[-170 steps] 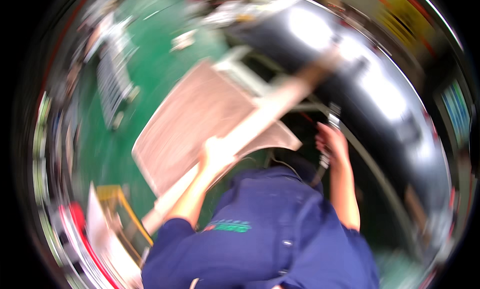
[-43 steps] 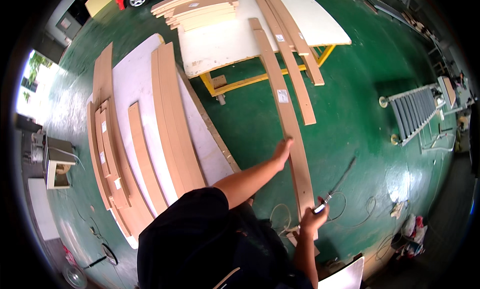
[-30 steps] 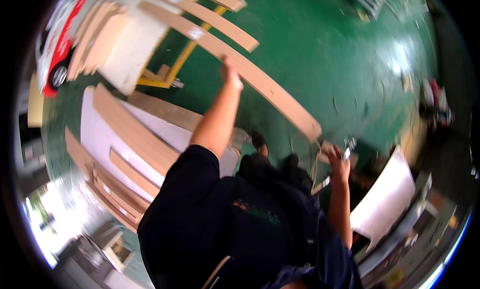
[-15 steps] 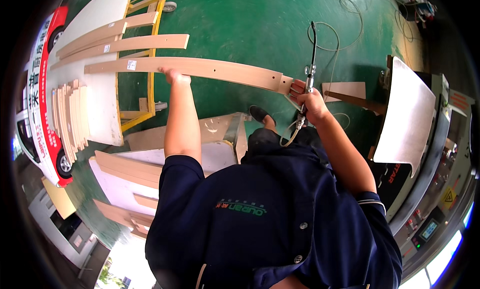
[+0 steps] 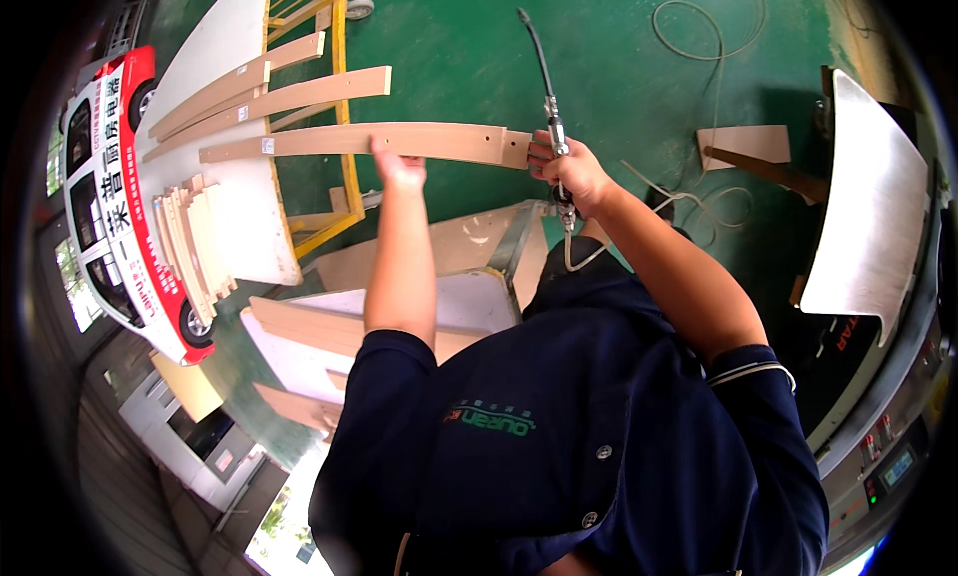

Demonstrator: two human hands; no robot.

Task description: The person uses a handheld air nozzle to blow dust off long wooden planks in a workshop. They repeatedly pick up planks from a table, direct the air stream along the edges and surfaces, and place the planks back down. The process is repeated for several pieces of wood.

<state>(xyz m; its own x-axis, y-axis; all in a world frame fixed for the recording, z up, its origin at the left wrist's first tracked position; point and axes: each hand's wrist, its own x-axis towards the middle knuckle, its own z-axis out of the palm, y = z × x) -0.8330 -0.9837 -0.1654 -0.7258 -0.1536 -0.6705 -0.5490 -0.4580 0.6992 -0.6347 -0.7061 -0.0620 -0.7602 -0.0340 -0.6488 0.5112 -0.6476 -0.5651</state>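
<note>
A long, slightly curved wooden slat stretches sideways in front of me, its left part over the white-topped cart. Small dark holes and a white label show on it, and its right end has a step where a second layer seems to stick out. My left hand is under the slat's middle, thumb against its near edge. My right hand grips a metal air blow gun with a long dark nozzle pointing away from me. Its fingers also reach the slat's right end; how firmly they hold it is unclear.
More slats lie on the yellow-framed cart, beside a stack of short curved pieces. Near my left lie boards on a pale panel. An air hose loops over the green floor. A machine with a pale curved sheet stands right.
Both hands have carried the slat leftward, farther over the cart. The blow gun has come along in my right hand, its nozzle now leaning left. The whole view has shifted somewhat.
</note>
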